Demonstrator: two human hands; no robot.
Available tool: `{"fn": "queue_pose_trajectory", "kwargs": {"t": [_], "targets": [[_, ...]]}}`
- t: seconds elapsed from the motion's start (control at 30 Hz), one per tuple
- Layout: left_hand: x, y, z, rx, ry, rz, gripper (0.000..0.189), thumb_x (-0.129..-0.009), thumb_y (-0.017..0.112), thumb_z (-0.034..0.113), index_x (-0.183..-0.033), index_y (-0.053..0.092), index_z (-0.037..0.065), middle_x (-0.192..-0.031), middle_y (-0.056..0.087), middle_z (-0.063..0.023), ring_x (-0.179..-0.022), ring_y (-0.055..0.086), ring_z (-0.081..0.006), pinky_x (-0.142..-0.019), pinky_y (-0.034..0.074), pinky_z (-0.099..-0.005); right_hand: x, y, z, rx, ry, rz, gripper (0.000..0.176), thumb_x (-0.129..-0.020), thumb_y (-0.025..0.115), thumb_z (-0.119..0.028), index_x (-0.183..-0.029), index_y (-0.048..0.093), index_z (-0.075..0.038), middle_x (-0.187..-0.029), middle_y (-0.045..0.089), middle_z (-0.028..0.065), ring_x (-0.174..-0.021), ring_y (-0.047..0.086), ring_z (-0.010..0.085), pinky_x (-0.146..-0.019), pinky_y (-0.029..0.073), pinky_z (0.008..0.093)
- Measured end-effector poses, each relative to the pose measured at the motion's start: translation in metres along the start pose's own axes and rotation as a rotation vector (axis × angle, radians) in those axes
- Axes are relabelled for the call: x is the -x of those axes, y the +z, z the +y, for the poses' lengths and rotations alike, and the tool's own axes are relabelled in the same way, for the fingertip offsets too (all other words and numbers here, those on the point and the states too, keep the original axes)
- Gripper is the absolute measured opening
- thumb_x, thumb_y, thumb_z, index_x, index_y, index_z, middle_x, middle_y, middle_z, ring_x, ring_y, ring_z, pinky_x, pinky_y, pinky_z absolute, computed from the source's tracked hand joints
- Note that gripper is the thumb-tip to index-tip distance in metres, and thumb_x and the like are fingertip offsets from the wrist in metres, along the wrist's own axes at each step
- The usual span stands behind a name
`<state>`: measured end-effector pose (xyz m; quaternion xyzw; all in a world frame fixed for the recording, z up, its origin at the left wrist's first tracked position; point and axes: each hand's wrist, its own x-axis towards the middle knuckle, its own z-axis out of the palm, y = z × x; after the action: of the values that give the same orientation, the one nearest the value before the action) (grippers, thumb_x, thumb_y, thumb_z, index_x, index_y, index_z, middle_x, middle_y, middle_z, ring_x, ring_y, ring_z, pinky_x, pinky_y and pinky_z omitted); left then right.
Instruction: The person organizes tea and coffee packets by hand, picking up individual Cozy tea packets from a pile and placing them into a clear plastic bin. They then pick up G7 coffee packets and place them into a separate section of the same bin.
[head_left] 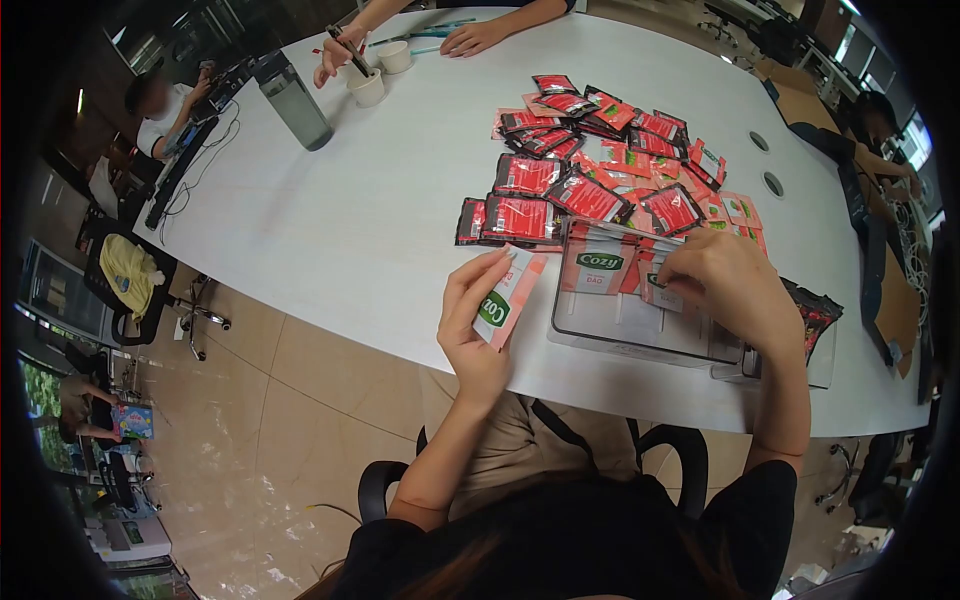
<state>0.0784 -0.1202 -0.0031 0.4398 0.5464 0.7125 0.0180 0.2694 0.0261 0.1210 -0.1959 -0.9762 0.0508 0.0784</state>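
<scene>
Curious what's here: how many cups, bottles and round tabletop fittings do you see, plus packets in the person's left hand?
White cups: 2
Bottle: 1
Round tabletop fittings: 2
Cozy packet in left hand: 1
Total: 6

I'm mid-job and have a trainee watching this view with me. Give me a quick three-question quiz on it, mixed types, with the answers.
1. Multiple choice: what is the left hand holding?
A) a spoon
B) a packet
C) scissors

2. True or false: the fingers of the right hand reach into the clear box.

3. Fill in the blank: the green oval on the packet in the left hand carries the word "____".

Key: 1. B; 2. True; 3. Cozy
</scene>
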Motion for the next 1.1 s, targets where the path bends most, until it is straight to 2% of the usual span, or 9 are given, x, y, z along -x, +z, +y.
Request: {"fn": "queue_pose_trajectory", "kwargs": {"t": [0.23,0.33,0.43,0.53,0.63,0.73,0.93,1.03,1.1], "targets": [[0.0,0.0,0.0,0.005,-0.015,-0.019,0.035,-0.078,0.064,-0.004,-0.113,0.065,0.0,-0.119,0.058,-0.0124,-0.112,0.054,-0.0224,-0.096,0.042,-0.0323,-0.004,0.006,-0.002,-0.092,0.092,0.01,0.002,-0.073,0.061,0.0,-0.073,0.059,0.001,-0.074,0.061,0.012,-0.075,0.062,0.0307,-0.066,0.048,0.0398],[-0.001,0.001,-0.001,0.027,-0.009,-0.016,0.043,-0.07,0.073,-0.003,-0.112,0.066,0.002,-0.12,0.057,-0.0127,-0.114,0.055,-0.0244,-0.095,0.044,-0.0337,-0.001,0.01,0.0,0.051,0.077,0.013,0.005,-0.073,0.06,0.0,-0.078,0.058,0.001,-0.074,0.06,0.0123,-0.074,0.061,0.0303,-0.063,0.047,0.04],[-0.001,0.001,-0.004,0.052,-0.003,-0.038,0.041,-0.068,0.072,-0.005,-0.108,0.066,0.002,-0.121,0.056,-0.0135,-0.115,0.055,-0.0256,-0.096,0.044,-0.0343,-0.001,0.01,-0.005,0.2,0.05,0.017,0.012,-0.073,0.059,-0.002,-0.085,0.057,0.0,-0.074,0.059,0.0117,-0.073,0.061,0.0288,-0.06,0.047,0.0389],[-0.001,0.001,-0.006,0.045,0.023,-0.054,0.039,-0.066,0.073,-0.006,-0.104,0.066,0.003,-0.122,0.056,-0.0146,-0.116,0.054,-0.0263,-0.097,0.044,-0.0347,-0.001,0.02,-0.008,0.261,0.105,0.103,0.034,-0.064,0.07,-0.001,-0.094,0.054,0.0,-0.077,0.061,0.0113,-0.08,0.061,0.0315,-0.066,0.047,0.0413],[-0.001,0.003,-0.007,0.117,0.016,-0.041,0.038,-0.065,0.075,-0.006,-0.1,0.062,0.002,-0.122,0.055,-0.0165,-0.117,0.054,-0.027,-0.098,0.043,-0.0353,-0.002,0.022,-0.007,0.308,0.131,0.079,0.036,-0.064,0.07,-0.002,-0.095,0.053,0.001,-0.078,0.061,0.0125,-0.08,0.061,0.0316,-0.064,0.047,0.0412],[0.001,0.005,-0.007,0.254,-0.035,-0.015,0.036,-0.066,0.077,-0.005,-0.096,0.058,0.003,-0.123,0.054,-0.0182,-0.118,0.054,-0.0274,-0.098,0.043,-0.0361,-0.002,0.025,-0.001,0.399,0.061,0.076,0.027,-0.071,0.062,-0.004,-0.096,0.054,0.001,-0.075,0.061,0.0116,-0.073,0.063,0.0264,-0.057,0.048,0.0366],[0.0,0.005,-0.009,0.223,-0.018,-0.054,0.035,-0.067,0.077,-0.003,-0.095,0.056,0.003,-0.124,0.053,-0.0188,-0.119,0.053,-0.0281,-0.098,0.044,-0.0368,0.0,0.012,-0.019,0.191,0.076,-0.024,0.025,-0.078,0.066,-0.016,-0.096,0.058,-0.002,-0.071,0.063,0.0119,-0.066,0.063,0.0292,-0.057,0.047,0.0407],[0.002,0.003,-0.01,0.252,-0.011,-0.059,0.035,-0.067,0.077,-0.003,-0.095,0.057,0.003,-0.124,0.053,-0.0187,-0.118,0.053,-0.028,-0.098,0.044,-0.0365,0.002,0.008,-0.031,-0.083,0.047,-0.261,0.027,-0.084,0.065,-0.031,-0.095,0.062,-0.006,-0.071,0.063,0.0116,-0.069,0.064,0.0303,-0.06,0.048,0.0416],[0.002,0.001,-0.011,0.248,-0.013,-0.064,0.035,-0.067,0.078,-0.003,-0.095,0.058,0.003,-0.125,0.053,-0.0179,-0.119,0.053,-0.0277,-0.099,0.043,-0.0365,0.005,0.011,-0.037,-0.136,0.019,-0.345,0.037,-0.089,0.057,-0.043,-0.099,0.066,-0.009,-0.075,0.064,0.0113,-0.076,0.065,0.0305,-0.064,0.05,0.0402]]}}
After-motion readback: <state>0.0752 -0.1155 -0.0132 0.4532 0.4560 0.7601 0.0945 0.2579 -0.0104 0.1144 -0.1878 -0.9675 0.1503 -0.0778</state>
